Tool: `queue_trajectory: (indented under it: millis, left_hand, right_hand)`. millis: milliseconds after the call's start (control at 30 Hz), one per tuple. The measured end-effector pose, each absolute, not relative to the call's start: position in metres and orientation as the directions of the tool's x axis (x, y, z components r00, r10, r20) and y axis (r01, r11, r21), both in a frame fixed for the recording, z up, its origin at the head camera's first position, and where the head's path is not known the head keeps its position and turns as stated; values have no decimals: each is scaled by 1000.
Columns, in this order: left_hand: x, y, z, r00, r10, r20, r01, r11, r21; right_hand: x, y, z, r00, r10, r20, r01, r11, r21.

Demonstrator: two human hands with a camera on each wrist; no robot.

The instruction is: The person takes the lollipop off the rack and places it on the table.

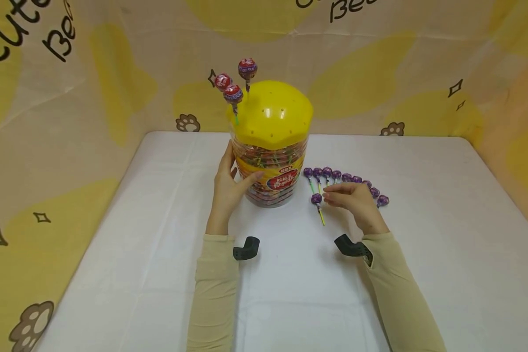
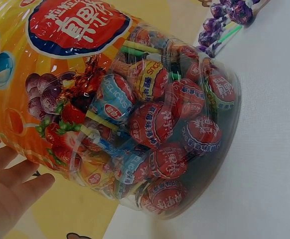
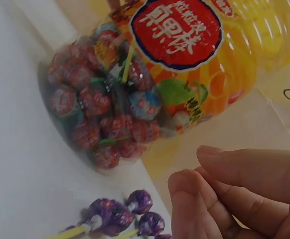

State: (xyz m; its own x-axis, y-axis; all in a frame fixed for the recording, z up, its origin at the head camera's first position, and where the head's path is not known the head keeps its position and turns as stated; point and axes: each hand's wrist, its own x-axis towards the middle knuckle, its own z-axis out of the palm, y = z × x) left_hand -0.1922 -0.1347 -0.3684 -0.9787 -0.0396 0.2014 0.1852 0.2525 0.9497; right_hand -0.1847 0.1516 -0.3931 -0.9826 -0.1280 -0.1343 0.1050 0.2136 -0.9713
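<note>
My left hand [image 1: 230,188] holds the side of a clear plastic candy jar [image 1: 270,194], thumb across its front label. Wrapped lollipops fill the jar under a yellow dome lid [image 1: 275,112] with small holes. Red-wrapped lollipops [image 1: 248,68] stand in the lid's left side. On the table, right of the jar, one purple lollipop [image 1: 316,199] lies with its yellow stick toward me. My right hand [image 1: 354,201] hovers beside it, thumb and fingertips slightly apart and nothing seen between them. In the right wrist view, purple lollipops [image 3: 110,215] lie below the fingertips.
Behind my right hand, a curved row of purple lollipops [image 1: 327,172] lies on the white table [image 1: 167,274]; the hand hides some of their sticks. A yellow patterned cloth [image 1: 356,73] hangs behind the table. Black wrist mounts [image 1: 246,248] stick out from both sleeves.
</note>
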Motion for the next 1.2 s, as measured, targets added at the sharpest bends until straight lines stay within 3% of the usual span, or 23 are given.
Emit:
queue_trajectory:
  millis: [533, 867, 1200]
  left_hand:
    - [-194, -135, -369, -974, -44, 220, 202, 252, 946]
    - [-195, -136, -372, -976, -35, 217, 201, 253, 946]
    - [-196, -135, -372, -979, -42, 199, 182, 254, 950]
  right_hand:
    - [-196, 121, -311, -976, -135, 172, -165, -58, -985]
    - [-209, 86, -262, -951, -182, 249, -229, -121, -966]
    - [-223, 61, -233, -941, -176, 290, -277, -98, -956]
